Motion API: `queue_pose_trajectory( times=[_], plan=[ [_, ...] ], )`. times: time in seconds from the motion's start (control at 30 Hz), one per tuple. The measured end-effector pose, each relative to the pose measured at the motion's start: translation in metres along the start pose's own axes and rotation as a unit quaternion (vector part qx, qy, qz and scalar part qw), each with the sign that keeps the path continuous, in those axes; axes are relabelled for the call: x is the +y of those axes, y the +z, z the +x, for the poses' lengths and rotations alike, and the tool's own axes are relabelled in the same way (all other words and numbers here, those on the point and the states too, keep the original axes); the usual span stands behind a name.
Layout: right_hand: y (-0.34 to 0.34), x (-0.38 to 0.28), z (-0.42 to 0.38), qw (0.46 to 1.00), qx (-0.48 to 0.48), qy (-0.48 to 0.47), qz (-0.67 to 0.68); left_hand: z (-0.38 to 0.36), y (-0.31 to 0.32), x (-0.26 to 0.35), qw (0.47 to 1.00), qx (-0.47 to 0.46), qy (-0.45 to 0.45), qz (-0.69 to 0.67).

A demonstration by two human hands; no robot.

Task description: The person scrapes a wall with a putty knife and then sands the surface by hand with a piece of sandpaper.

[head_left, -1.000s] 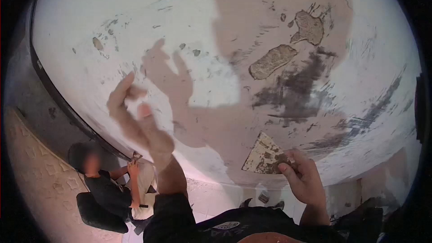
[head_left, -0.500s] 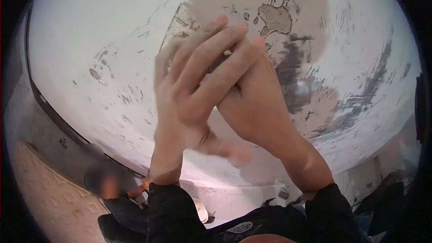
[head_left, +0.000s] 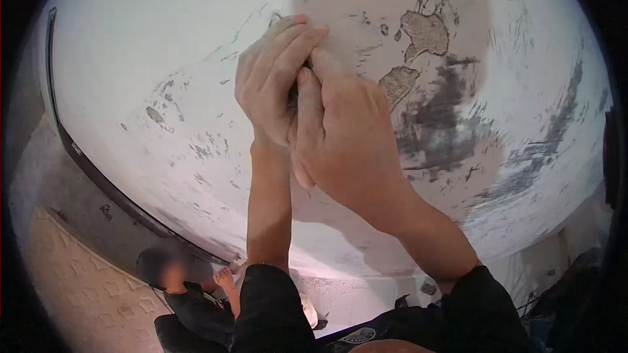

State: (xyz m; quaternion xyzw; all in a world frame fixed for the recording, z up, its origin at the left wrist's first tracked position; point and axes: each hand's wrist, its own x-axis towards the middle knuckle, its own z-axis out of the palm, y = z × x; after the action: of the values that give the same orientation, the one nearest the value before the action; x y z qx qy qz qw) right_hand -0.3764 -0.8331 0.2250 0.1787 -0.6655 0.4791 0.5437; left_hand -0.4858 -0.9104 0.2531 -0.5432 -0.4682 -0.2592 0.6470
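Observation:
Both of my hands are raised and pressed together against a white, flaking wall. My left hand wraps over my right hand, fingers curled. Between them shows a dark sliver of the scraper handle. The blade is hidden behind my fingers, up against the wall. My dark sleeves reach in from the bottom edge.
Bare plaster patches and grey scrape marks lie right of my hands. A dark strip borders the wall at lower left, with a patterned surface beyond it. Another person in dark clothes is below me at bottom left.
My right hand lifted the scraper from low on the wall to high up. My left hand, open in the air before, has closed over the right one.

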Motion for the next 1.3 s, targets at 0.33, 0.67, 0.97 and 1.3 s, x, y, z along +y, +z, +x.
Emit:
queue_pose_trajectory(
  times=[0.33,0.67,0.97,1.3],
  plan=[
    [-0.01,-0.005,0.001,0.993,-0.063,0.095,0.035,0.003,0.002,0.002,1.0,0.004,0.012,-0.029],
    [-0.007,-0.005,0.005,0.999,-0.029,0.022,0.01,0.013,0.002,-0.002,0.998,-0.002,0.0,-0.06],
    [-0.007,0.002,0.007,0.998,-0.006,0.0,0.058,0.012,0.005,-0.001,0.999,0.019,-0.016,-0.046],
    [-0.028,0.018,0.008,0.988,-0.095,-0.003,-0.123,0.023,0.005,0.001,0.999,-0.023,0.032,0.014]
  ],
)
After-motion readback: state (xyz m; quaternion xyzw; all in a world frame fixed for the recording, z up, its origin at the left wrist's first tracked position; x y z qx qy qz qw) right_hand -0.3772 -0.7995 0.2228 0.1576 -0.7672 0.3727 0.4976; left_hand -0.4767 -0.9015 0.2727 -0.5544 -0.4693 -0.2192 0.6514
